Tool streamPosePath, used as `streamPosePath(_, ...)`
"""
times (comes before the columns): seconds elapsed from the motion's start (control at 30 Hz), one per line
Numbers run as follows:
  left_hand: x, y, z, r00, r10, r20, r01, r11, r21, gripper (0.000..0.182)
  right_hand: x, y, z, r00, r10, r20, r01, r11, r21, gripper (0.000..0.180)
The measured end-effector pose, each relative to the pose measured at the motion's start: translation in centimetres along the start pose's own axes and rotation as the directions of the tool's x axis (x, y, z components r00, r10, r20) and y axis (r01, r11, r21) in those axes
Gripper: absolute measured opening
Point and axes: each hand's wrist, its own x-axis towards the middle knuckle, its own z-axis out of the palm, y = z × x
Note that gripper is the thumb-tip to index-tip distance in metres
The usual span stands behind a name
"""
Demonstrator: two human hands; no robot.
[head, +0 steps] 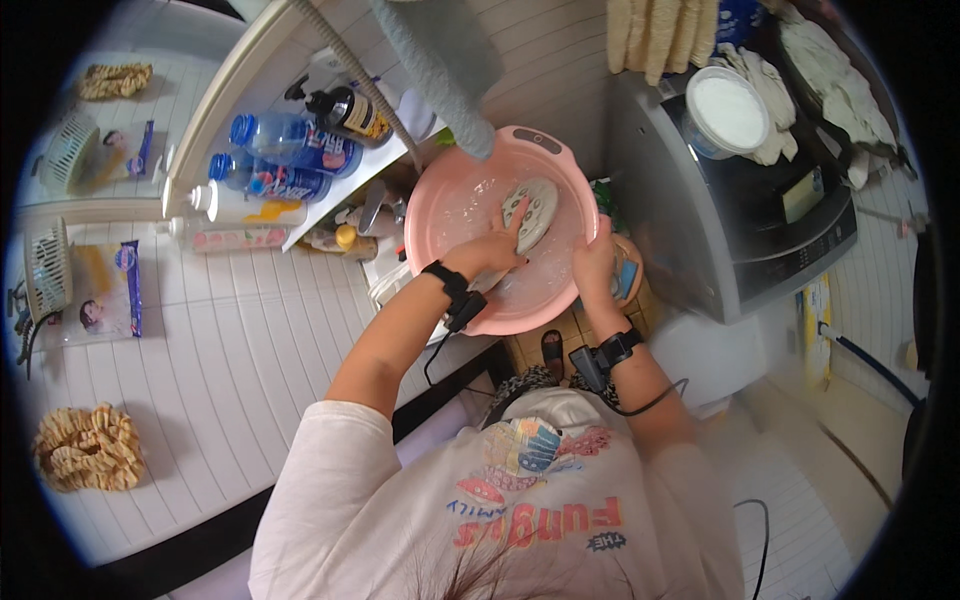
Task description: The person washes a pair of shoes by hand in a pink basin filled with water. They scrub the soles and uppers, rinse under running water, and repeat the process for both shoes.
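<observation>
A pink plastic basin (442, 172) with clear, bubbly water stands before me. Inside it, my left hand (495, 244) grips a pale oval piece with dark, hole-like spots (541, 214), its fingers spread over the spotted face. What the piece is exactly, I cannot tell. Part of another pale thing (489, 279) shows under that hand, mostly hidden. On the basin's right side, my right hand (594, 259) clasps the rim, thumb on top. Both wrists wear black straps with small cabled devices.
To the right, a top-loading washing machine (675, 187) carries a tub of white powder (726, 112) and pale gloves (765, 97). A grey towel (442, 75) hangs over the basin's far edge. Blue plastic bottles (277, 142) and a dark pump bottle (352, 116) crowd a white shelf at left.
</observation>
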Motion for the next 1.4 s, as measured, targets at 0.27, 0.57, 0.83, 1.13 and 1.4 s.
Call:
streamPosePath(0.27,1.5,1.6,1.8,0.990,-0.139,-0.008,0.137,0.970,0.199,0.115,-0.2,-0.8,-0.1,0.999,-0.029,-0.018,0.027,0.997,-0.074,0.036)
streamPosePath(0.57,-3.9,-1.0,-2.0,0.923,0.179,-0.340,-0.274,0.928,-0.254,0.125,0.3,-0.4,0.0,0.999,0.021,0.034,-0.021,1.000,0.005,0.037)
streamPosePath(0.83,-10.2,-1.2,-4.8,0.754,0.309,-0.579,-0.570,0.747,-0.343,0.127,0.4,-0.1,-0.1,0.999,0.030,0.039,-0.031,0.999,0.022,0.036)
streamPosePath(1.13,-13.1,-1.1,-6.5,0.678,0.314,-0.665,-0.683,0.603,-0.412,0.130,0.3,-0.9,-0.4,0.998,0.013,0.058,-0.010,0.999,-0.046,0.034)
streamPosePath(1.4,-14.2,-1.5,-6.8,0.677,0.235,-0.697,-0.667,0.596,-0.447,0.135,0.2,-0.3,-0.2,1.000,0.004,0.012,-0.004,1.000,-0.001,0.048)
